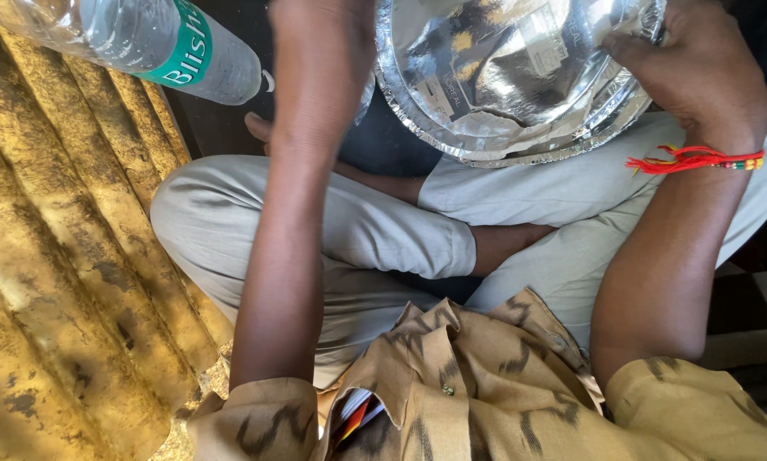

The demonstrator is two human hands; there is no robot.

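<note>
Sitting cross-legged in pale grey trousers [255, 222], a person holds a stack of shiny silver foil plates [520, 85] above the lap, seen from a head-worn camera looking straight down. The right hand [699, 72] grips the stack at its right rim, the fingers curled close together over the edge and the thumb pressed to the crinkled border; a red thread bracelet [695, 160] circles that wrist. The left hand [319, 51] reaches up to the left edge of the plates, but only its back and wrist show, so whether its fingers are spread or pinching the rim cannot be told. The plates sit at the top of the view, between the two hands and tilted slightly toward the camera, their mirrored surface throwing back blurred reflections. A clear plastic water bottle [144, 38] with a green label lies at the upper left, on a corrugated, yellow-brown surface [59, 282] beside the left knee. A tan, dark-streaked shirt [486, 393] fills the lower view.
</note>
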